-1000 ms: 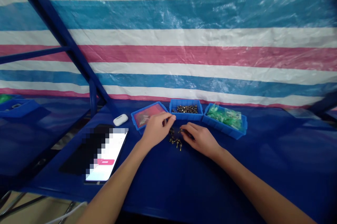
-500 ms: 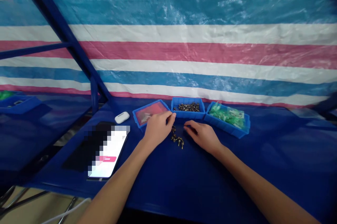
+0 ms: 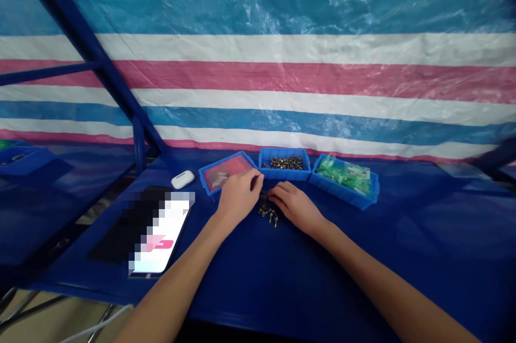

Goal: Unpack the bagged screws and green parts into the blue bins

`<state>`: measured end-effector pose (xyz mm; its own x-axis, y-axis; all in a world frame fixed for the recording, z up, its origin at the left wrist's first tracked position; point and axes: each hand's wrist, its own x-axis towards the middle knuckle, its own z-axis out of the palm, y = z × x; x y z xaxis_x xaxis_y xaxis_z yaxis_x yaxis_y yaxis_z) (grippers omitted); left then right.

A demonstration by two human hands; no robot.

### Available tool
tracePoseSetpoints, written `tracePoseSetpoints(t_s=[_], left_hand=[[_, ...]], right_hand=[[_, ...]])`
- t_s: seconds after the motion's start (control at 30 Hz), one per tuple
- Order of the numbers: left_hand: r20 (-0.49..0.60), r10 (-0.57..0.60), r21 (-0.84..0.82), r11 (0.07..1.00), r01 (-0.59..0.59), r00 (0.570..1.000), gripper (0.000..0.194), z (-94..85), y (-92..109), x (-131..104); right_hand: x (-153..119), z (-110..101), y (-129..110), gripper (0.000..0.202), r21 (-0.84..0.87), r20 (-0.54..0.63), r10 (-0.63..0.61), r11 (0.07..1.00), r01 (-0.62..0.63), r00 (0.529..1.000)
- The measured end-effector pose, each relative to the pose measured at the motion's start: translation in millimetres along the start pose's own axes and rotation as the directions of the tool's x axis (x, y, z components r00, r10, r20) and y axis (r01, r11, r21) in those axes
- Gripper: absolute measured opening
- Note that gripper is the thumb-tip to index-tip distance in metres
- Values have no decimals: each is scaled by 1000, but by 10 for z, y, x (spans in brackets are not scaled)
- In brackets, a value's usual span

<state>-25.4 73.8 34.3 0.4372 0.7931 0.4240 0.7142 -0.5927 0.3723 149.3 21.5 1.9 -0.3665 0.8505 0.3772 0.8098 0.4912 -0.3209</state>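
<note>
A small pile of brass-coloured metal pieces (image 3: pixel 267 211), too small to name, lies on the blue table between my hands. My left hand (image 3: pixel 237 195) is closed in a pinch above the pile's left side, in front of the left bin; whatever sits in its fingertips is too small to make out. From the right, my right hand (image 3: pixel 297 206) reaches in with fingers curled together, the tips at the upper edge of the pile. What those fingers hold, if anything, cannot be seen.
Behind my hands stand a blue bin (image 3: pixel 207 184) with a reddish bottom and clear bags, a blue bin (image 3: pixel 284 173) of small metal pieces, and a blue bin (image 3: pixel 342 187) of green bags. To the left lie a white case (image 3: pixel 183 179) and a lit phone (image 3: pixel 161 246). A striped sheet (image 3: pixel 282 79) hangs behind.
My right hand has moved left to the pile of metal pieces. My left hand stays pinched near the left bin. The whole view has shifted slightly.
</note>
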Motion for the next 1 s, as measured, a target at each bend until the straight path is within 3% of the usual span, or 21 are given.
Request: tracePoseSetpoints(t_s=[0.13,0.3,0.67,0.83,1.0], left_hand=[[11,26,-7,1000,-26,1000,26,2,19,-7],[18,35,-9,999,-35,999,24,13,20,-14],[116,46,-25,999,-43,992,22,83,42,-57],[203,121,-111,989,-100,972,22,107,61,-66],[203,165,-223,967,-119,965,15,133,35,-47]], right_hand=[[-44,-11,47,5,36,-29,72,997,-71,997],[-63,14,57,15,37,-80,168,986,-165,983],[-53,33,80,9,3,-46,139,990,-139,989],[-92,-11,53,11,-96,-78,80,992,-88,994],[-113,-68,6,10,-145,-107,8,989,-24,994]])
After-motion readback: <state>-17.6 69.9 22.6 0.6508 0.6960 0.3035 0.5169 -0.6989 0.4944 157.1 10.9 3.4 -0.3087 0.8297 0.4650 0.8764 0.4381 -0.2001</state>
